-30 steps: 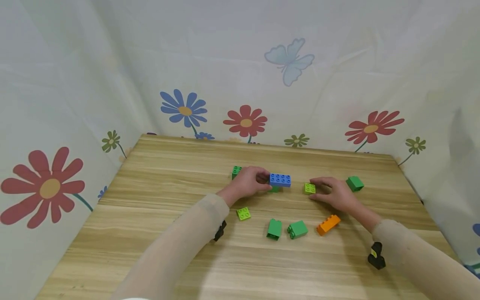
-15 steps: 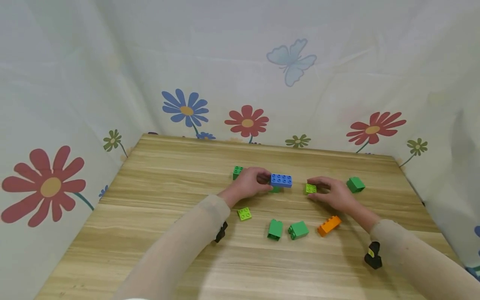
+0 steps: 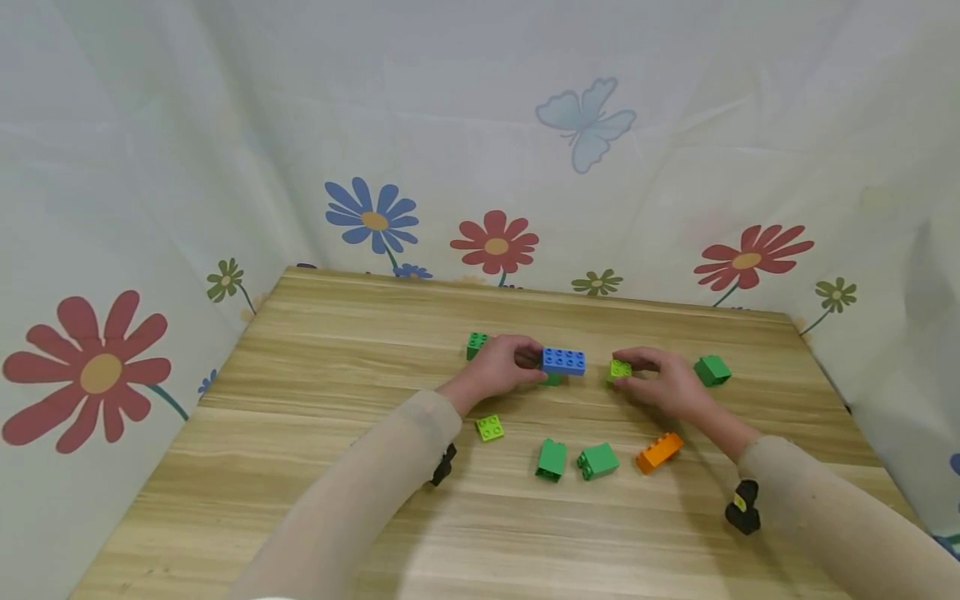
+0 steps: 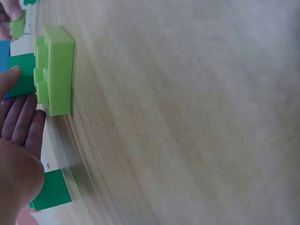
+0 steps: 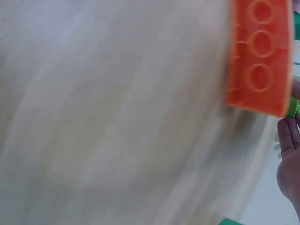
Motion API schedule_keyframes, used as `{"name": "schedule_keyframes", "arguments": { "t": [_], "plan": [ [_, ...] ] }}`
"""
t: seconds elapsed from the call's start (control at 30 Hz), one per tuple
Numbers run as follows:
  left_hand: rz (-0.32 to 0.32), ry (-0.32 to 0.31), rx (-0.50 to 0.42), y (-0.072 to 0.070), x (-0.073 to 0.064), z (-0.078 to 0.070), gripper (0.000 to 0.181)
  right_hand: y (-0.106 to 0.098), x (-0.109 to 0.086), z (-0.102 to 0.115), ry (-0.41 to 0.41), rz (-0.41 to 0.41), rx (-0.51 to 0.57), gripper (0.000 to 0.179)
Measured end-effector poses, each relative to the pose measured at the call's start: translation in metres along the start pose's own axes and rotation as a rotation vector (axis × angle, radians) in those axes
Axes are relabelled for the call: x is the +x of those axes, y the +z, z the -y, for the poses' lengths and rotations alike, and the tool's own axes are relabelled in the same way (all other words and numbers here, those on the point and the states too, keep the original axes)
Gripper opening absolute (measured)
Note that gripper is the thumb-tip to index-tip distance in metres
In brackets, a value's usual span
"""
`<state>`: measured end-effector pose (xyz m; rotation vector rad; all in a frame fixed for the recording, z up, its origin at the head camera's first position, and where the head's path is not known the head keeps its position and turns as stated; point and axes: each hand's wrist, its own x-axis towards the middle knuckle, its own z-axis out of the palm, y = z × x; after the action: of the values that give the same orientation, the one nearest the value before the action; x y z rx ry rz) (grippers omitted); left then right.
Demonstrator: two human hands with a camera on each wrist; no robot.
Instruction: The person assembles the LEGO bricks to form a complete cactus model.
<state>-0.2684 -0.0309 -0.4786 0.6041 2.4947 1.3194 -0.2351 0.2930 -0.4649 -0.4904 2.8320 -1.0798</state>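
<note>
My left hand (image 3: 502, 364) holds a green brick (image 3: 552, 379) with a long blue brick (image 3: 563, 361) on top of it. In the left wrist view, the thumb lies against the side of the green brick (image 4: 22, 77), and the blue brick (image 4: 4, 54) is cut off by the edge. Right of this stack, my right hand (image 3: 667, 385) pinches a small lime-green brick (image 3: 619, 370) between thumb and fingers, its studs facing up. Only a sliver of that lime brick (image 5: 292, 108) shows in the right wrist view.
Another lime brick (image 3: 491, 428) lies near my left wrist. Two green bricks (image 3: 551, 460) and an orange brick (image 3: 659, 452) lie on their sides nearer the front. One green brick (image 3: 712, 370) sits right of my right hand, another (image 3: 477, 344) behind my left hand.
My right hand has closed in on the lime brick, which now appears slightly raised and a little farther back. The left hand and the blue-and-green stack have stayed in place.
</note>
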Motion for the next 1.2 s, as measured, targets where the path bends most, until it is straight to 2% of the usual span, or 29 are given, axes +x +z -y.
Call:
{"name": "schedule_keyframes", "arguments": {
  "t": [0.17, 0.5, 0.77, 1.2],
  "plan": [
    [0.001, 0.007, 0.008, 0.001, 0.0, 0.0, 0.041, -0.006, 0.006, 0.016, -0.027, -0.022, -0.004, 0.042],
    [0.01, 0.013, 0.029, 0.0, -0.001, 0.0, 0.039, -0.014, 0.021, 0.051, -0.112, 0.014, -0.041, 0.045],
    [0.013, 0.027, 0.026, -0.002, -0.001, -0.001, 0.038, -0.002, 0.039, 0.074, -0.215, 0.035, -0.063, 0.044],
    [0.012, 0.04, 0.032, -0.003, 0.001, -0.001, 0.037, 0.014, 0.051, 0.085, -0.322, 0.046, -0.077, 0.042]
  ]
}}
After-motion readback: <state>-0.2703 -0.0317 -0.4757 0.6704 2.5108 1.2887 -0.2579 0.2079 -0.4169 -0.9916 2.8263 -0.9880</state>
